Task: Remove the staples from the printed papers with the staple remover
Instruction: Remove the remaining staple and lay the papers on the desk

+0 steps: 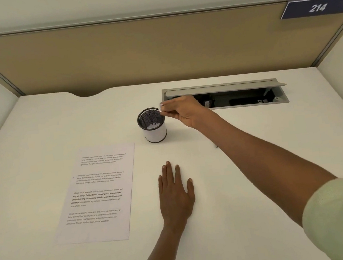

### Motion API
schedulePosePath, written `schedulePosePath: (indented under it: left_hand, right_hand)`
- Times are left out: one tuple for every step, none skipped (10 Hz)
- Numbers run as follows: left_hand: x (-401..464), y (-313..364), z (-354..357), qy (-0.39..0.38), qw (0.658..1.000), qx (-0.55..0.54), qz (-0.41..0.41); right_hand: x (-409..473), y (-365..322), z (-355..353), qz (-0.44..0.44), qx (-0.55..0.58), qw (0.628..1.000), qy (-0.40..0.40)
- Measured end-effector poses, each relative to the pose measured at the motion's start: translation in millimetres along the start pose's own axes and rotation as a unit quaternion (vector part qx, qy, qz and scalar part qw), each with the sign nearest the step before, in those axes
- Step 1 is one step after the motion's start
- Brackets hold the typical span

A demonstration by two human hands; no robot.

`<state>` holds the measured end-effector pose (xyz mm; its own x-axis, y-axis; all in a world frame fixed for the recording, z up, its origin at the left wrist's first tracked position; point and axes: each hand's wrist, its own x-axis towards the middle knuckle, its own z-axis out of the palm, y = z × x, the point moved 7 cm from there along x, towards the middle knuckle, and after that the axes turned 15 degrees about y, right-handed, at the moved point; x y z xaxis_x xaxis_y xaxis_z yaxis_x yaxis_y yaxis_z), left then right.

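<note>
My right hand (182,112) pinches something small and pale, perhaps the staple remover, over the mesh cup (152,124) at centre frame. Left hand (176,193) lies flat, right of the papers (97,193). Next: find a staple.

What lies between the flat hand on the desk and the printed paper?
Nothing visible. The left hand rests flat on bare desk, just right of the printed paper. The mesh cup stands farther back, where the right hand pinches something small at its rim.
</note>
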<state>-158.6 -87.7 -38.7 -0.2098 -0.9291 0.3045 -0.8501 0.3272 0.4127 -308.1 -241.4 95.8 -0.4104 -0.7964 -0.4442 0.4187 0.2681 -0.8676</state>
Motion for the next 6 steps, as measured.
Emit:
schedulePosePath:
  left_hand:
    - [0.2,0.5,-0.7,0.001,1.000,-0.002,-0.001]
    - [0.0,0.9,-1.0,0.002,1.000,-0.004,0.000]
    - [0.0,0.7,-1.1,0.003,1.000,-0.007,-0.003]
    - [0.0,1.0,-0.5,0.004,1.000,-0.010,-0.003]
    - [0.2,0.4,0.7,0.002,1.000,-0.006,-0.004]
    - [0.0,0.4,0.8,0.001,1.000,-0.003,-0.002]
  right_hand:
    - [13.3,-3.0,18.0,-0.079,-0.153,0.985,0.022]
    - [21.9,-9.0,36.5,-0.193,-0.384,0.903,0.026]
    - [17.1,-11.3,57.1,-0.260,-0.561,0.785,-0.018]
    - [6.7,-13.2,71.4,-0.309,-0.627,0.714,-0.042]
    - [7.8,-14.7,73.4,-0.339,-0.635,0.694,-0.022]
    - [10.1,-15.9,73.2,-0.362,-0.621,0.695,-0.016]
